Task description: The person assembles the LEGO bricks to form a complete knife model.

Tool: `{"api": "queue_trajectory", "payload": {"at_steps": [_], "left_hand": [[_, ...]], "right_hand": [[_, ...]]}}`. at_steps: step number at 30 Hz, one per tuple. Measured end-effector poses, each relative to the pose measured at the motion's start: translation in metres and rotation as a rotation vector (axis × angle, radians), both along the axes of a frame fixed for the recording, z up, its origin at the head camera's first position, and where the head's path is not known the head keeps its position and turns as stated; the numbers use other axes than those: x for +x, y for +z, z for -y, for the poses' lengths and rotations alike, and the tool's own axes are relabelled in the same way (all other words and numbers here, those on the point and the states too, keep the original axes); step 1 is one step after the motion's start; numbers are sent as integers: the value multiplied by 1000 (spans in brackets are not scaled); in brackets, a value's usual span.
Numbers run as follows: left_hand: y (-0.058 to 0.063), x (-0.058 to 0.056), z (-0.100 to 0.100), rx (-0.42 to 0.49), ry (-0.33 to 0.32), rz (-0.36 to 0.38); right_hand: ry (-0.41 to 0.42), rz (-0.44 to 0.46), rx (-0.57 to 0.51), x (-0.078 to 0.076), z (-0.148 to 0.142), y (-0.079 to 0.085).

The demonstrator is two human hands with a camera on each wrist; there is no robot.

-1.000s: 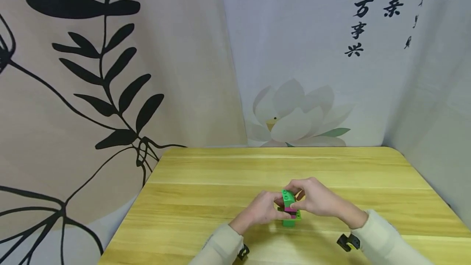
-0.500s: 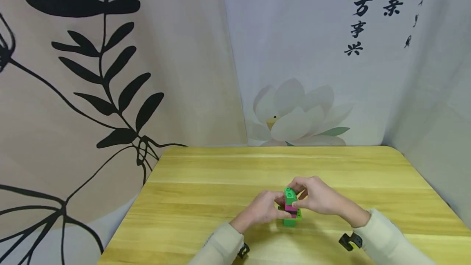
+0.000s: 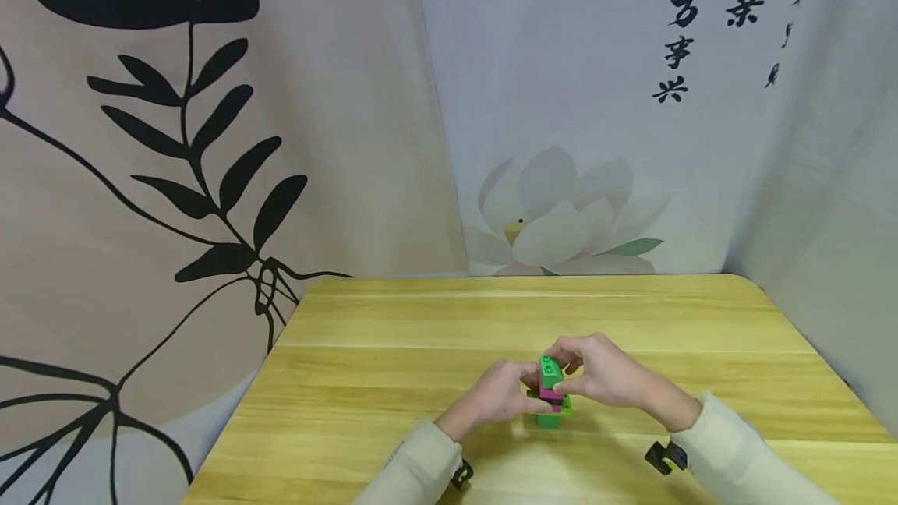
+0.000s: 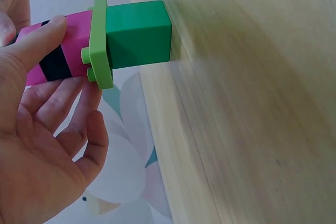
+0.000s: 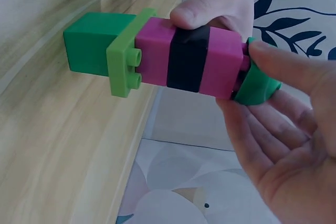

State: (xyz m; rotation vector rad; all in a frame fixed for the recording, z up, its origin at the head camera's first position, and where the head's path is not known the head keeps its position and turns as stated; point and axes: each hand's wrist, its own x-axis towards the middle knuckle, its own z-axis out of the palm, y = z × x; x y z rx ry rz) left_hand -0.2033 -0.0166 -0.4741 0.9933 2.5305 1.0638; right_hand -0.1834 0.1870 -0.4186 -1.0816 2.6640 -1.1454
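Observation:
A tower of toy building bricks stands upright on the wooden table. From the bottom up it has a green brick [image 4: 139, 34], a lime plate [image 4: 100, 45] with studs, a magenta brick [image 5: 154, 51], a black brick [image 5: 188, 59] and another magenta brick [image 5: 222, 61]. My left hand [image 3: 486, 393] grips the tower's middle, its thumb across the black brick. At the top, my right hand [image 3: 598, 369] pinches a curved green brick [image 5: 257, 83] between thumb and fingers. That brick sits tilted over the upper magenta brick, with studs showing in the gap.
The wooden table [image 3: 393, 326] extends around the tower. Behind it hangs a pale curtain [image 3: 365, 115] printed with leaves, a lotus and characters. Black wrist mounts [image 3: 665, 458] sit at the sleeves.
The curved green brick has shifted slightly upward, and more magenta shows beneath it than a second ago. The left hand keeps its grip on the tower. The head view has moved a little.

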Motion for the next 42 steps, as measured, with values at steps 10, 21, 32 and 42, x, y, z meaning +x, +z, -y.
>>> {"api": "queue_trajectory", "payload": {"at_steps": [10, 21, 32, 42], "left_hand": [[-3, 1, -3, 2, -32, -42], [-6, 2, -1, 15, -23, -37], [-4, 1, -1, 17, -20, -32], [1, -1, 1, 12, -16, -26]], "right_hand": [[-21, 55, -26, 6, -3, -1], [-40, -62, -5, 12, 4, -3], [-76, -138, 30, 9, 4, -5], [-62, -72, 15, 5, 5, 0]]}}
